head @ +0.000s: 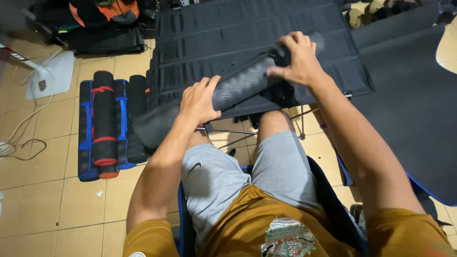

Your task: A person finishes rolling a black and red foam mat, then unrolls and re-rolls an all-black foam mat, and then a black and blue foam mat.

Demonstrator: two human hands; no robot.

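Rolled black mat [243, 84], wavy-textured, sits across your knees, and both your hands are on it. Nearest to you, your grey shorts [238, 171] and the blue-edged seat [183, 214] fill the bottom of the view. Your left hand [199, 101] is spread over the lower end of the roll, fingers draped across the top, palm pressing down. Your right hand [297, 59] clamps the upper end, fingers curled around the dark tip. The roll runs at a slant, low on your left and rising to your right, resting on the near edge of a ribbed black panel [247, 33] that lies flat beyond your knees. Off to your left on the tiled floor [47, 181], a row of finished rolls [107, 126] lies side by side, bound with red and blue straps. To your right, a broad dark sheet [409, 109] spreads out. Farther back, bags [104, 14] are piled by the wall.
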